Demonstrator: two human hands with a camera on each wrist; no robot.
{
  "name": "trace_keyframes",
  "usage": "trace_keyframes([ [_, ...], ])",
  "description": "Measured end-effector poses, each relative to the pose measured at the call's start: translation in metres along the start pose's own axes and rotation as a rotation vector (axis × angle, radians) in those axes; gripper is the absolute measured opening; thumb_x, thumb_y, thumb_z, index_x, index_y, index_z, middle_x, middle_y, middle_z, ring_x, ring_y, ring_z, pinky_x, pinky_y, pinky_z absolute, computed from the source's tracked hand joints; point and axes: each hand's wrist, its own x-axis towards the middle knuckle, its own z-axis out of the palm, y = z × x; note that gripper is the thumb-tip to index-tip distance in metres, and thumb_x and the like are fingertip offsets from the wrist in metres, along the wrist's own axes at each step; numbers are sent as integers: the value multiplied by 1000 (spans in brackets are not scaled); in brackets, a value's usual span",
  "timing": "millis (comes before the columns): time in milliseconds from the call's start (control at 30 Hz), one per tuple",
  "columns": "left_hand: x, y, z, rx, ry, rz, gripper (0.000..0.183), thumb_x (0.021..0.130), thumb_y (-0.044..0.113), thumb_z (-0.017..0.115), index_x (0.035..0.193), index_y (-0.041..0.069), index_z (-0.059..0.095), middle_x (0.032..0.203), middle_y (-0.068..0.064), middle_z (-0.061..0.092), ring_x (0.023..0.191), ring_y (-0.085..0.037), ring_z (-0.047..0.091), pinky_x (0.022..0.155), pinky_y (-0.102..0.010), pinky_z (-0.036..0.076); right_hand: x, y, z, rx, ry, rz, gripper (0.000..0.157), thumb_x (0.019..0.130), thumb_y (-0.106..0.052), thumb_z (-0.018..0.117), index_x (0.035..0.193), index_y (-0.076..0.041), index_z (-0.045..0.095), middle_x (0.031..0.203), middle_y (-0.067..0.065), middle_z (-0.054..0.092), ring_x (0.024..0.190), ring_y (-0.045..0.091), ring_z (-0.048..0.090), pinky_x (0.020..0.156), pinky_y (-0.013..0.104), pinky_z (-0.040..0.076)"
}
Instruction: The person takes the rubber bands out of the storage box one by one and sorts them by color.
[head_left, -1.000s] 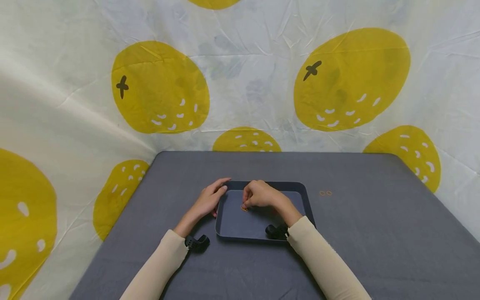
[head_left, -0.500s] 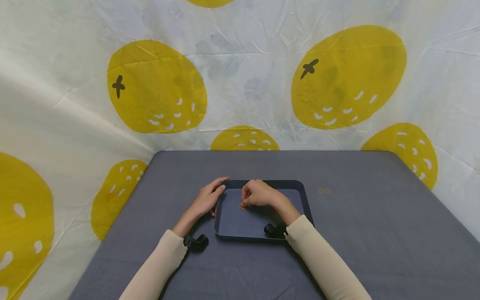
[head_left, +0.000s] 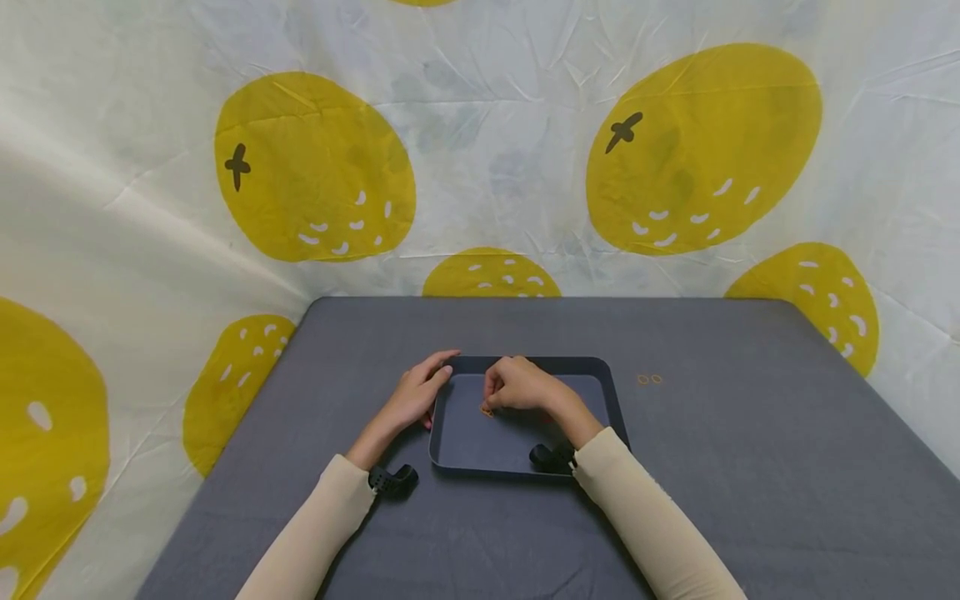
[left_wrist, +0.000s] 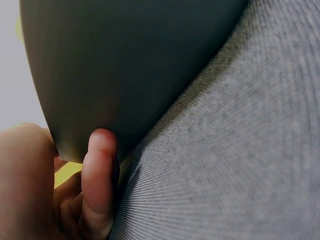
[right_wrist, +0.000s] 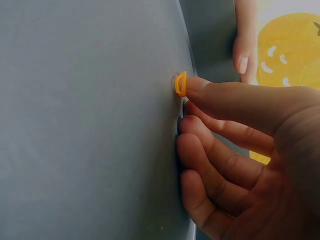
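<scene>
Orange band (right_wrist: pixel 180 84) sits inside the dark tray (head_left: pixel 480 450), nearer the tray's left edge than its right, at the floor. The right hand (head_left: pixel 521 387) pinches it between thumb and forefinger tips, the other fingers curled beside them; I cannot tell whether a second band is under the fingertips. The left hand (head_left: pixel 412 396) holds the tray's left edge near the far left corner, thumb over the rim and a finger against the outer wall. Two more bands (head_left: pixel 642 379) lie side by side on the grey table (head_left: pixel 712 500), beyond the tray's right edge, near its far right corner.
</scene>
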Motion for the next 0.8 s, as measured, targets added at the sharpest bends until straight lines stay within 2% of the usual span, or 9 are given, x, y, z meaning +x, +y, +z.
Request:
trace_keyframes([
  [433,0,-1,0,-2,6,-2,43,112,39,44,154,32,49,58,-8,52,33,-20,50,38,-47,53,1,1,2,-11,6,-31,19,98,-24,71,80,-20,75,73,-7,70,59,10,54,56,24,42],
  [800,3,-2,0,11,7,-2,43,112,38,44,154,31,49,59,-10,55,34,-22,51,37,-47,53,0,-1,1,-18,-4,-15,20,99,-25,71,81,-19,75,74,-6,70,59,10,52,57,25,41],
])
